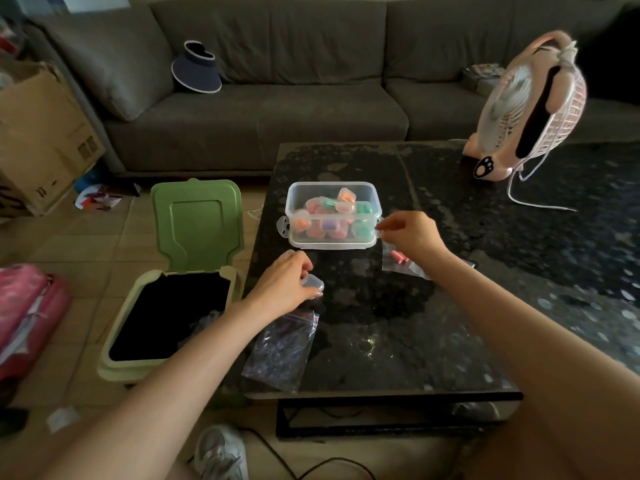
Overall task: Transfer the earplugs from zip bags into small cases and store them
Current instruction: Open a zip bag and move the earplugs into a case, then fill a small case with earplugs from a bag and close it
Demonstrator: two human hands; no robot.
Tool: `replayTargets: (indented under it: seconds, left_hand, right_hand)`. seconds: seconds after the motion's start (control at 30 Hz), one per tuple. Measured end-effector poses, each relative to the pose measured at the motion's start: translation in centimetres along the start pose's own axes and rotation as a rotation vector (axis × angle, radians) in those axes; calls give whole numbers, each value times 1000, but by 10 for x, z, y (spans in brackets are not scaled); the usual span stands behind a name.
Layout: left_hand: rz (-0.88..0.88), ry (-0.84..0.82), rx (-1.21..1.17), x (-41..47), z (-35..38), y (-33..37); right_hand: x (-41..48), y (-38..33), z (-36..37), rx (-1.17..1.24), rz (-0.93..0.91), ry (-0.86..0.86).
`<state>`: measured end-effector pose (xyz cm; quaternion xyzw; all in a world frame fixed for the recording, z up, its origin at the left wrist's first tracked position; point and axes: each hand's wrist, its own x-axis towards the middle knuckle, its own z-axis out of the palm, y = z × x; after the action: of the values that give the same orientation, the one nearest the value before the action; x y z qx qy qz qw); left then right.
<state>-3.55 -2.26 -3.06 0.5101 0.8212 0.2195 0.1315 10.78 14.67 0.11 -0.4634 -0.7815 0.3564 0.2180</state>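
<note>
My left hand (284,282) grips a small clear case (313,284) low over the dark table, near its left edge. My right hand (412,237) pinches the top of a small zip bag (398,263) holding pink earplugs (398,257); the bag hangs beside the right end of a clear storage box (294,192). That box holds several small cases with coloured earplugs. A larger zip bag (280,348) lies flat at the table's front left, below my left hand; its contents are unclear.
A green bin (138,362) with its lid up stands on the floor left of the table (433,341). A pink fan (526,109) sits at the table's far right with a white cord. A grey sofa runs behind; a cardboard box stands far left.
</note>
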Motion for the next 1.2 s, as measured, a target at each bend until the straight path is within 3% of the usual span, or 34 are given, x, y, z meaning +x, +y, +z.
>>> replayTargets:
  seconds: [0.13,0.23,0.3,0.53,0.7,0.8,0.87,1.0,1.2]
  left_hand:
    - [45,-15,-29,1,6,12]
    - [69,-15,-31,3,10,21]
    - [87,-3,-30,4,11,28]
    - [138,154,-174,9,17,44]
    - [187,144,-254,14,15,51]
    - [56,-5,-551,15,12,58]
    - [-33,-25,-732,14,10,62]
    - [-109,41,-850,13,2,58]
    - [-5,-17,-677,7,-5,56]
  right_hand:
    - [-5,20,-10,-431,-75,-158]
    - [-12,31,-12,-604,-156,-314]
    - [-14,35,-12,-651,-190,-294]
    - [-20,34,-10,-446,-241,-143]
    - [-29,26,-25,70,-234,-135]
    - [-35,24,-34,511,-78,-250]
    - [-38,23,-37,653,1,-306]
    - [-42,24,-39,608,56,-356]
    - [-48,20,-26,381,-30,-391]
